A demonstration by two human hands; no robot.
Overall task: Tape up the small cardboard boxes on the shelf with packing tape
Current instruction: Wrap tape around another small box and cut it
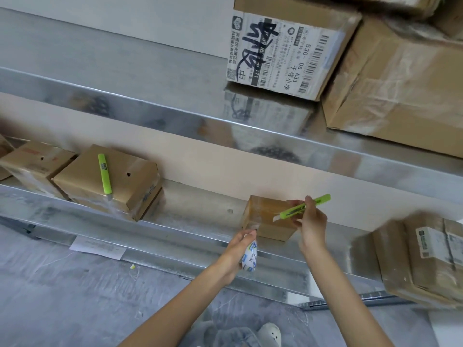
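A small cardboard box (pixel 263 216) stands at the front edge of the lower metal shelf (pixel 195 216), its top covered with clear tape. My left hand (pixel 236 254) grips a roll of packing tape (pixel 250 257) just below the box's front left corner. My right hand (pixel 312 222) holds a green utility knife (pixel 304 206) over the box's right side, blade pointing left. Two more small boxes, one nearer (pixel 110 186) and one at the far left (pixel 35 161), sit on the same shelf to the left. A second green knife (pixel 104 175) lies on the nearer one.
A taped box with a white label (pixel 423 259) stands at the right of the lower shelf. Large cartons, one labelled (pixel 288 51) and one plain (pixel 400 88), fill the upper shelf's right side. A paper sheet (pixel 97 246) lies on the grey floor below. My shoe (pixel 270 334) shows at the bottom.
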